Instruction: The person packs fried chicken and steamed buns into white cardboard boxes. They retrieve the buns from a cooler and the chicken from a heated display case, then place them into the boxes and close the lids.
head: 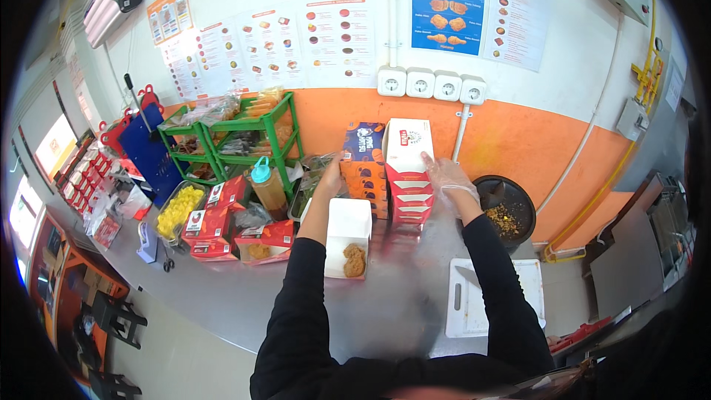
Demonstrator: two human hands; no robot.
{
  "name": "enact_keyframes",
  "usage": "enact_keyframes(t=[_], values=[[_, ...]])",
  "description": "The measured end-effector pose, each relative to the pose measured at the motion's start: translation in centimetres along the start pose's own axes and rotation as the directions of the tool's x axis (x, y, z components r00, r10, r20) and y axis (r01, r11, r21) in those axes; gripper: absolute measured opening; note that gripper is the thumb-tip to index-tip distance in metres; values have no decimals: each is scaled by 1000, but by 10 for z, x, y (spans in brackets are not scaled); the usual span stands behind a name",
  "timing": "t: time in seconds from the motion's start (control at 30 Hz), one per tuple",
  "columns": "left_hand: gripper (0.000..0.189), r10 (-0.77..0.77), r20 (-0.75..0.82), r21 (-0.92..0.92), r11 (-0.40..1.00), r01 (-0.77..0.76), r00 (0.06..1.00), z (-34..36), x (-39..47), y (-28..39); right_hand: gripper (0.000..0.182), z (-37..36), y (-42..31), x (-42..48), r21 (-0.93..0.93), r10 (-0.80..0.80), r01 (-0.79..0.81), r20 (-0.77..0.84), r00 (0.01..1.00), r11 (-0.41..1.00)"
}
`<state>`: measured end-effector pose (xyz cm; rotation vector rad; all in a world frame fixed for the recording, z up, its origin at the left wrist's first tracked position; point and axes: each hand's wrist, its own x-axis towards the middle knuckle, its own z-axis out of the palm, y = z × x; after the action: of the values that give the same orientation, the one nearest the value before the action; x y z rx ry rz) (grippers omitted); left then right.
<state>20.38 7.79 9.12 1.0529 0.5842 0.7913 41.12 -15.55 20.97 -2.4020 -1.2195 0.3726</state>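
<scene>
My left hand (332, 176) is bare and rests against the left side of a stack of orange-and-purple cardboard food boxes (364, 180); some of its fingers are hidden. In a clear plastic glove, my right hand (447, 175) grips the right side of a taller stack of red-and-white cardboard boxes (408, 147). The two stacks stand side by side against the wall. In front of them an unfolded white box (350, 219) lies open with a piece of fried chicken (354, 261) inside.
To the left are red boxes (216, 219), one holding fried food, a sauce bottle (268, 183), a tub of yellow food (180, 211) and green racks (244, 122). Scissors (169, 264) lie farther left. At right are a black mortar (508, 216) and a cutting board (522, 283) with a knife (469, 276).
</scene>
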Motion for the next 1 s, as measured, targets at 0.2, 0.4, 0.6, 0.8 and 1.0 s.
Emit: enact_keyframes(t=[0.2, 0.4, 0.6, 0.8, 1.0], values=[[44, -100, 133, -129, 985, 117, 986, 17, 8, 17, 89, 4, 44, 44, 715, 140, -190, 130, 982, 673], [38, -136, 155, -172, 972, 163, 978, 25, 11, 13, 98, 44, 36, 59, 954, -54, -282, 288, 956, 99], [49, -115, 121, -177, 975, 136, 986, 38, -2, 16, 96, 83, 86, 79, 964, 10, -259, 260, 966, -57], [60, -112, 90, -213, 968, 129, 990, 29, 9, 4, 94, 158, 137, 71, 947, 128, -222, 256, 958, -234], [67, -138, 146, -131, 979, 158, 980, 23, 12, -1, 92, 187, 143, 80, 933, 130, -226, 270, 954, -281]])
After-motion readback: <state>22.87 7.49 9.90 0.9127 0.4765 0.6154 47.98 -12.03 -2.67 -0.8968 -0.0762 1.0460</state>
